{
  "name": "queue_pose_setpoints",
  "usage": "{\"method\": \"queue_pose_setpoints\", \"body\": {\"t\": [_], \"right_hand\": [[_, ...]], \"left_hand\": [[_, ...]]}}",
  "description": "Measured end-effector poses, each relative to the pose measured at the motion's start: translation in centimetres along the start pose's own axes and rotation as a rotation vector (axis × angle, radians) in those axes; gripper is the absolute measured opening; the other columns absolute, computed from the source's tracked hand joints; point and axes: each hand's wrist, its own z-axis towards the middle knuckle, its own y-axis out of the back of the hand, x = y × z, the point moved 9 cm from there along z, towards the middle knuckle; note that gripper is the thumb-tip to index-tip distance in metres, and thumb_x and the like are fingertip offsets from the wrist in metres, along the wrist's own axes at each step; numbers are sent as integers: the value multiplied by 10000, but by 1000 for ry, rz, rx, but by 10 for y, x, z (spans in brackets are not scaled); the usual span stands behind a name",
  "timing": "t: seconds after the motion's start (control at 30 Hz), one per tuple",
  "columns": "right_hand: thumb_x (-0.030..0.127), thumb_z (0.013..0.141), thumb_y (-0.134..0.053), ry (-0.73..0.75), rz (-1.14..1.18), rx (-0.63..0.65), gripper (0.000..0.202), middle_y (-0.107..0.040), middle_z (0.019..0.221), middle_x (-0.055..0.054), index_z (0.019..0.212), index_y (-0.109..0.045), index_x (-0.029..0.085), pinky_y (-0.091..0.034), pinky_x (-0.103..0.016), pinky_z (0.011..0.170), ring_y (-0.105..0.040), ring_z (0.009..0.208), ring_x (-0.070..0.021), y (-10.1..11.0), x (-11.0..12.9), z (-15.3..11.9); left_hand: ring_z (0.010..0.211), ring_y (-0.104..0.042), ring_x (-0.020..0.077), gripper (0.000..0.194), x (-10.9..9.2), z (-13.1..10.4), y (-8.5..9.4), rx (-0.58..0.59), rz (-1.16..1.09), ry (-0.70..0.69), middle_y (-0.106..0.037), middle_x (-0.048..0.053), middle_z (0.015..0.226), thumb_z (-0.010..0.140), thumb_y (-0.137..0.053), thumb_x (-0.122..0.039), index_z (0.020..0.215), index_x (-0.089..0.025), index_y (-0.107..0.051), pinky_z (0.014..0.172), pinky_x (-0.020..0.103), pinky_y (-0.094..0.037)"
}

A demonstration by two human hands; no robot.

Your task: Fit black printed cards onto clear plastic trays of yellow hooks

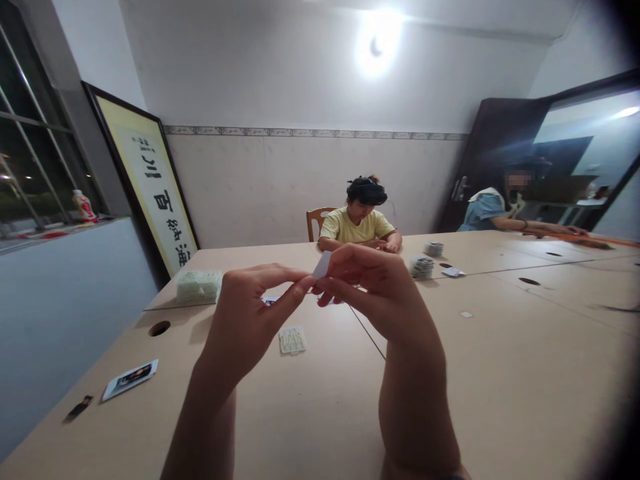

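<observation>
Both of my hands are raised over the table (330, 413), meeting at a small white piece (323, 265) that looks like paper or a sticker. My left hand (255, 307) pinches its lower left corner between thumb and forefinger. From the other side, my right hand (377, 287) grips it with thumb and fingers, the other fingers curled. Below them on the table lies a small clear plastic case (293, 340) with pale slim items inside. Partly hidden behind my fingers are printed packets (270, 301) on the tabletop.
A stack of clear cases (199, 287) stands at the left. Nearer lie a printed packet (130, 380) and a dark scrap (79, 408). Stacked packs (423, 268) sit at the right, with a white square (467, 314) closer. Two people sit across the table, which has cable holes (160, 328).
</observation>
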Motion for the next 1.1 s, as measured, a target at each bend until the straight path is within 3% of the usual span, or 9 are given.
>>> {"method": "queue_pose_setpoints", "body": {"t": [0.4, 0.63, 0.87, 1.1], "right_hand": [[203, 793, -841, -46, 46, 61, 146, -752, 694, 19, 807, -696, 205, -602, -210, 612, -732, 659, -116, 0, -6, -2], [242, 806, -828, -39, 10, 35, 147, -759, 713, 7, 814, -685, 208, -581, -227, 594, -743, 676, -134, 3, -8, -1], [253, 791, -843, -22, -22, -16, 146, -753, 706, 7, 855, -722, 201, -581, -221, 603, -739, 670, -129, 7, -9, 2], [287, 816, -822, 3, -71, -14, 125, -766, 728, -1, 867, -736, 212, -577, -226, 582, -756, 706, -146, 4, -10, 2]], "left_hand": [[765, -758, 171, 157, 6, 1, -3, 62, -76, 23, -821, -17, 832, 915, -704, -227, 905, -306, -839, 723, 270, -605], [845, -783, 196, 69, 14, 0, 15, -152, -6, 96, -834, 1, 887, 866, -752, -255, 871, -266, -820, 779, 289, -613], [771, -763, 175, 28, 6, 0, 11, -113, 15, 75, -815, -17, 814, 799, -811, -244, 809, -249, -785, 617, 237, -575], [706, -744, 168, 59, 10, 3, 12, -142, 39, 69, -799, -34, 748, 779, -834, -228, 763, -255, -784, 694, 274, -577]]}}
